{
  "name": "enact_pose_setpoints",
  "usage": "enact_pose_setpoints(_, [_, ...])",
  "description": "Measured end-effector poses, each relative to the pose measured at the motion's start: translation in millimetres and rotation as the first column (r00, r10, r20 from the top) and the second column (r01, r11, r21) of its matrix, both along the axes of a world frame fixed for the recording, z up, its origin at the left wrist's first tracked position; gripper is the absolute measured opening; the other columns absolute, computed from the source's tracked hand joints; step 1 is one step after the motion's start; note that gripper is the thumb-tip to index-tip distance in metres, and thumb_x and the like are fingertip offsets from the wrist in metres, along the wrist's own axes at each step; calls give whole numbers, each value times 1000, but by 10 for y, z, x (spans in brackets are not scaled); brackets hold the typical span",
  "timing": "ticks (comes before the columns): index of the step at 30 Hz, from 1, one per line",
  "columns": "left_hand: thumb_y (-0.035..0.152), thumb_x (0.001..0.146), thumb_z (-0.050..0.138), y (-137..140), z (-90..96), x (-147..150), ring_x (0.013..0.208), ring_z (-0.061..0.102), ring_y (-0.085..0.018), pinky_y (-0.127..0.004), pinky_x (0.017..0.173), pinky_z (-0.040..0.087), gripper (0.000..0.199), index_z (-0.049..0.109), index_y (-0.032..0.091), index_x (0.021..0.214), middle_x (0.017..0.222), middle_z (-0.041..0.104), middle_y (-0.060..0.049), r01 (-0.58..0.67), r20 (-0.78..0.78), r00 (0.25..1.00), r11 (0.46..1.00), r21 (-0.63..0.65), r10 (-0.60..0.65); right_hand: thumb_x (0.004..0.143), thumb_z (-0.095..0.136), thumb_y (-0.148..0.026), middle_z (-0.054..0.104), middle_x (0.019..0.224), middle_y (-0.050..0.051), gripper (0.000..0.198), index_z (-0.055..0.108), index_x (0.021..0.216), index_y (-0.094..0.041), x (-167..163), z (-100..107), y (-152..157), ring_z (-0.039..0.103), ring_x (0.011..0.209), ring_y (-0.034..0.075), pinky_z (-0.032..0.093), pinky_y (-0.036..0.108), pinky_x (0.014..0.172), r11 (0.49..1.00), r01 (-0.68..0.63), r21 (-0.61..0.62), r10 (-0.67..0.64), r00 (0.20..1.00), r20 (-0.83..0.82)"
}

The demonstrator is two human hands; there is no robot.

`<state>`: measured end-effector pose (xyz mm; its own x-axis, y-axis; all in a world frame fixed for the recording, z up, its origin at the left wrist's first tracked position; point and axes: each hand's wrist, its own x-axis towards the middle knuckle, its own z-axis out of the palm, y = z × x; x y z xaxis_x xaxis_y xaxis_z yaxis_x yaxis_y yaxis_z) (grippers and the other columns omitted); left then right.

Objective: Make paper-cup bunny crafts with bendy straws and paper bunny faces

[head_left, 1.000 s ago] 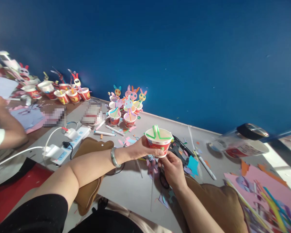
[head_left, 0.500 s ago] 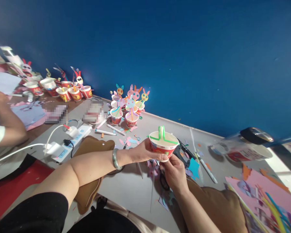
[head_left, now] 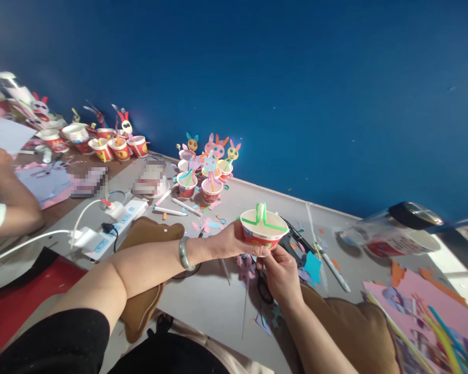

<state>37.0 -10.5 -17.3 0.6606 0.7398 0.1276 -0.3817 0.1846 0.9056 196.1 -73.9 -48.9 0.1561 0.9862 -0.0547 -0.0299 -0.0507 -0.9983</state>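
A red-and-white paper cup (head_left: 263, 232) is held above the table, its mouth tipped toward me. Green pipe cleaner runs across the cup's rim and bends up in a narrow loop (head_left: 261, 212) in the middle. My left hand (head_left: 237, 241) is wrapped round the cup's left side, the thumb along its front. Below the base, my right hand (head_left: 281, 272) has thumb and fingers pinched together at the cup's lower edge; the fingertips are partly hidden. Beneath my hands, scissors (head_left: 263, 290) lie among paper scraps.
Finished cups with paper rabbit heads (head_left: 211, 189) stand by the blue wall. A power strip (head_left: 119, 228) with cables lies left, near another person's arm (head_left: 13, 187). A glue gun (head_left: 296, 239), a marker (head_left: 335, 272), a clear bottle (head_left: 378, 226) and pink paper (head_left: 425, 301) are right.
Almost nothing differs. Both hands and the cup stay together in nearly the same place, and the view has shifted very slightly.
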Motion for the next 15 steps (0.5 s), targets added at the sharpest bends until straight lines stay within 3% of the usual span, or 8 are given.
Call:
enact_pose_setpoints(7, [39, 62, 94, -22, 70, -22, 80, 66, -15, -28, 75, 55, 54, 74, 12, 104, 92, 72, -8, 21, 5, 1000, 993, -119, -21, 74, 82, -57, 60, 53, -2, 43, 64, 72, -19, -36, 31, -20, 49, 48, 11, 40, 24, 49, 999, 19, 37, -20, 999, 37])
enact_pose_setpoints(15, [41, 46, 100, 55, 120, -45, 72, 67, -14, -24, 64, 52, 64, 74, 11, 96, 87, 74, -7, -39, -37, 999, 931, -363, 27, 74, 82, -50, 65, 61, 0, 35, 69, 77, -18, -3, 38, -30, 52, 48, 10, 42, 24, 49, 997, 28, 71, -31, 999, 32])
